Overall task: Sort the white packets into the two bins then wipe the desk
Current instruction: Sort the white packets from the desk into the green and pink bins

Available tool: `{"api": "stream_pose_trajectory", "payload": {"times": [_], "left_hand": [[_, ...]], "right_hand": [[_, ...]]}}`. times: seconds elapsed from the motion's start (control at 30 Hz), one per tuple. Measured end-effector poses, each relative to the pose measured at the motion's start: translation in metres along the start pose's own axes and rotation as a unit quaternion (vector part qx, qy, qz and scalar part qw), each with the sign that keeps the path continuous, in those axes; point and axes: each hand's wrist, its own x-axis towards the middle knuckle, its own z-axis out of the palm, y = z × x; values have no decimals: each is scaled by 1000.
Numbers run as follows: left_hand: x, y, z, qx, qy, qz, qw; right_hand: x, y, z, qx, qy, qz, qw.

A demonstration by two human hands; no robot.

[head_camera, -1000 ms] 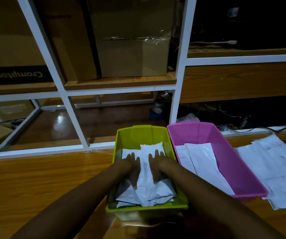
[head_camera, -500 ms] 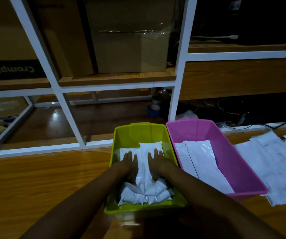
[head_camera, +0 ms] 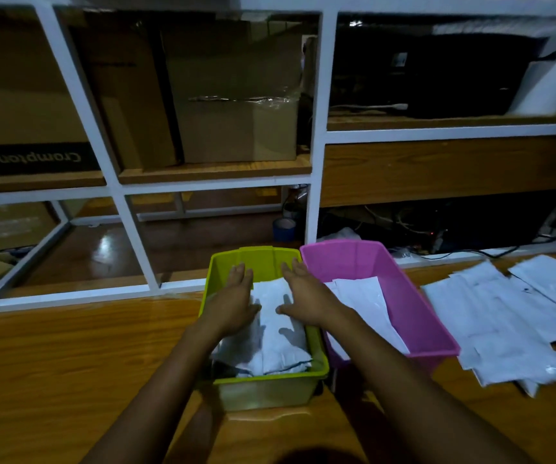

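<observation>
— So, from the head view, where are the hands?
— Both reach into the green bin [head_camera: 266, 393], which stands on the desk [head_camera: 69, 363] at 6 o'clock of the picture's middle. The left hand [head_camera: 236, 303] is over the 9 o'clock side of the packets [head_camera: 276, 343] inside, and the right hand [head_camera: 306, 296] is over the 3 o'clock side.
— Gripping anything?
— No, both are released. The fingers are straight and point to 12 o'clock, with the thumbs turned toward each other. Whether the palms press the packets or hover just above them, I cannot tell.
— And those packets?
— They are a crumpled white heap, filling the green bin from its middle to its 6 o'clock end.
— The other bin?
— The pink bin [head_camera: 414, 306] sits just beside the green one, at its 3 o'clock. It holds flat packets [head_camera: 367, 296].
— Any outside?
— Yes, a loose pile [head_camera: 504, 323] is spread on the desk at 3 o'clock of the pink bin, near it but apart.
— Behind?
— At 12 o'clock there is a white shelf frame [head_camera: 316, 162] with a taped cardboard box [head_camera: 236, 128]. At 10 o'clock sits a Crompton box [head_camera: 35, 159], its lettering upside down.
</observation>
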Motion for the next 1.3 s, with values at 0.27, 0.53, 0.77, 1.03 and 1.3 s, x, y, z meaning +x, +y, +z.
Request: {"api": "stream_pose_trajectory", "payload": {"times": [0.27,0.53,0.77,1.03,1.3], "left_hand": [[-96,118,29,-166,225,69,958],[-155,262,95,-266,214,160,926],[-147,342,142,-274,166,185,929],[-56,394,170,-286,163,165,930],[56,404,215,-267,134,106,948]], "right_hand": [[-177,36,-41,98,229,20,968],[-334,109,-45,114,286,87,947],[-400,177,-49,145,303,152,930],[-367,267,-81,116,297,182,930],[-300,355,-110,96,261,209,938]]}}
